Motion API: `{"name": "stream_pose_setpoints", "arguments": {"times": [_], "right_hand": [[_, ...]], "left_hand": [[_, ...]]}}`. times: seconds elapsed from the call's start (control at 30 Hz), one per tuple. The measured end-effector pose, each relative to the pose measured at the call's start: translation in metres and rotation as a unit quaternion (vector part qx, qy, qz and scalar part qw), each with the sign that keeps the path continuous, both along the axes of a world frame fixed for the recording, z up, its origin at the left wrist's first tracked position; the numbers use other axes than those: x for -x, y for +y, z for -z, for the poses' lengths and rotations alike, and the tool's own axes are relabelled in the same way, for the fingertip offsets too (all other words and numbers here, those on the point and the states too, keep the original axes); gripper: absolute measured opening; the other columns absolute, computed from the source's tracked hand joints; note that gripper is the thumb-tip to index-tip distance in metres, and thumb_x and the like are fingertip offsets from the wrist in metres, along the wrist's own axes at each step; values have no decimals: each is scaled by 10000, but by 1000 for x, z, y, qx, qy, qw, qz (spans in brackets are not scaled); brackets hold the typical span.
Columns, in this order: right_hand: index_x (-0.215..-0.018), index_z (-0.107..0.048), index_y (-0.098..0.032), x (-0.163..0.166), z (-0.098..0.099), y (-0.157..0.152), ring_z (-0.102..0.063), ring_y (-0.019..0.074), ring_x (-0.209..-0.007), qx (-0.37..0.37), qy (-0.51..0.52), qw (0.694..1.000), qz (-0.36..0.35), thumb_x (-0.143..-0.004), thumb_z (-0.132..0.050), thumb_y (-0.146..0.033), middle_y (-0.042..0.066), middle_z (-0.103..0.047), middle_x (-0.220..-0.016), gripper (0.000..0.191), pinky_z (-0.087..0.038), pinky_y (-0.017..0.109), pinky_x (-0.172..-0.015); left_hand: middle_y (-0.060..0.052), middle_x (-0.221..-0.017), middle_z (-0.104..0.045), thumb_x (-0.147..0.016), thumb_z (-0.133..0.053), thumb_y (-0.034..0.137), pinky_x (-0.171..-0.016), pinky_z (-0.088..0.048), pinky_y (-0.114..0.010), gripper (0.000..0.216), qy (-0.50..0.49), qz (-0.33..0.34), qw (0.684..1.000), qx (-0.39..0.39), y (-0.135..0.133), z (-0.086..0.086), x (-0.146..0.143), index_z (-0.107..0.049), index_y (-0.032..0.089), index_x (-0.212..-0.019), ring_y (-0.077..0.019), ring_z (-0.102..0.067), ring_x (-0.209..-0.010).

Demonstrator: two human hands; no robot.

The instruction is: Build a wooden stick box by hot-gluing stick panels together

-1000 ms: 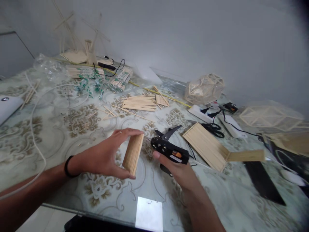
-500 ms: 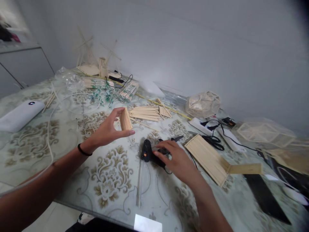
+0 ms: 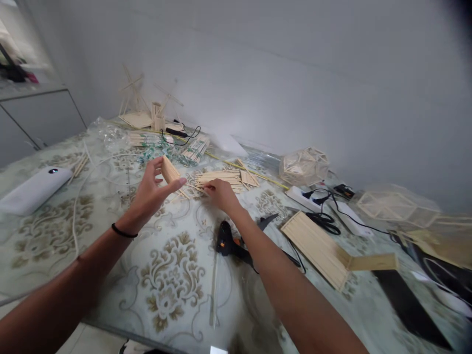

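My left hand point(image 3: 150, 192) grips a small panel of wooden sticks point(image 3: 170, 170) between thumb and fingers, tilted above the table. To its right, my right hand point(image 3: 223, 197) is pinched on a thin wooden stick point(image 3: 195, 188) beside the pile of loose sticks point(image 3: 217, 177). A few more sticks lie below the panel. The black hot glue gun point(image 3: 228, 243) lies on the table by my right forearm, which covers part of it. Behind that forearm, a dark blade point(image 3: 268, 221) sticks out.
A larger stick panel with an upright side piece point(image 3: 313, 246) lies to the right, near black scissors point(image 3: 324, 222) and a power strip point(image 3: 302, 197). Geometric stick frames point(image 3: 305, 166) stand along the wall. A white cable point(image 3: 75, 216) crosses the left side.
My right hand has left the glue gun and reached forward to the sticks, now pinching one. My left hand has shifted left with the panel, which is tilted differently.
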State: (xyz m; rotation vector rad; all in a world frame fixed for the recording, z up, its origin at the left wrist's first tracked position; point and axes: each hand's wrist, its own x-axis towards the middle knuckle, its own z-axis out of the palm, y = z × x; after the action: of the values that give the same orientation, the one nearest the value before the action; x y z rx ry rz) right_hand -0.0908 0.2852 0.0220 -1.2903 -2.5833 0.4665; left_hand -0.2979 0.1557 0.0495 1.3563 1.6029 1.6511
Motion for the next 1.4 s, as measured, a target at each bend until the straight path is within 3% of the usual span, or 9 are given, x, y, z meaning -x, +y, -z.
{"name": "stream_pose_setpoints", "arguments": {"times": [0.23,0.63,0.77,0.9,1.0,1.1,1.2,1.3,1.4], "right_hand": [[-1381,-661,-192,40,3,8,-720,276,-1168,24,-52,998,9,-1047,-718,-379,115,-686,-1396,387,-633,498,-974],[-1371,-670,-201,39,-14,-4,-718,271,-1169,54,-14,998,32,-1052,-711,-377,118,-685,-1403,367,-631,488,-980],[-1333,-683,-188,9,-34,-22,-727,261,-1134,43,64,996,42,-1050,-714,-373,106,-707,-1349,340,-634,481,-961],[-1013,-687,-184,-46,-48,-60,-724,223,-949,54,154,985,52,-987,-654,-173,61,-746,-962,43,-594,429,-941],[-1255,-598,-226,-86,-48,-96,-713,189,-783,107,215,970,44,-967,-627,-239,-8,-692,-851,290,-610,355,-777],[-1504,-484,-290,-113,-36,-130,-710,159,-770,243,352,904,19,-949,-675,-300,-20,-663,-939,587,-614,320,-744],[-1507,-542,-328,-127,-20,-152,-704,139,-791,315,409,855,53,-897,-772,-284,1,-670,-1052,653,-628,325,-808],[-1460,-624,-329,-135,-7,-159,-706,148,-813,318,408,852,75,-878,-814,-273,29,-708,-1115,614,-645,355,-869],[-1486,-644,-370,-143,-1,-160,-707,151,-818,247,403,878,75,-900,-785,-241,81,-684,-1362,616,-678,371,-846]], "left_hand": [[-130,-1514,-586,-730,-889,584,-1043,-537,-507,826,-27,-14,1000,-5,4,4,4,-534,283,-1412,-389,-583,-1393],[-172,-1563,-558,-795,-838,604,-1074,-507,-538,858,47,22,999,10,0,2,4,-454,259,-1480,-390,-568,-1420],[-167,-1602,-517,-785,-862,586,-1126,-486,-550,898,120,65,991,8,-12,-6,-8,-431,257,-1502,-391,-539,-1452],[-164,-1566,-547,-752,-918,529,-1251,-380,-579,925,199,136,970,-1,-27,-15,-25,-453,248,-1501,-392,-510,-1477],[-179,-1545,-552,-761,-928,489,-1275,-347,-602,946,238,181,954,-2,-37,-18,-38,-434,242,-1529,-402,-496,-1482],[-170,-1532,-557,-755,-944,436,-1270,-355,-604,964,263,222,939,-1,-48,-18,-52,-417,254,-1542,-395,-505,-1463],[-154,-1545,-541,-742,-957,431,-1249,-379,-618,1032,295,273,915,2,-60,-14,-66,-357,300,-1571,-397,-506,-1451],[-153,-1539,-534,-710,-976,443,-1238,-375,-660,1152,331,323,887,9,-67,-9,-75,-264,339,-1609,-419,-514,-1432],[-149,-1522,-530,-704,-982,424,-1238,-387,-649,1187,342,332,879,13,-68,-5,-78,-225,353,-1615,-410,-524,-1420]]}}
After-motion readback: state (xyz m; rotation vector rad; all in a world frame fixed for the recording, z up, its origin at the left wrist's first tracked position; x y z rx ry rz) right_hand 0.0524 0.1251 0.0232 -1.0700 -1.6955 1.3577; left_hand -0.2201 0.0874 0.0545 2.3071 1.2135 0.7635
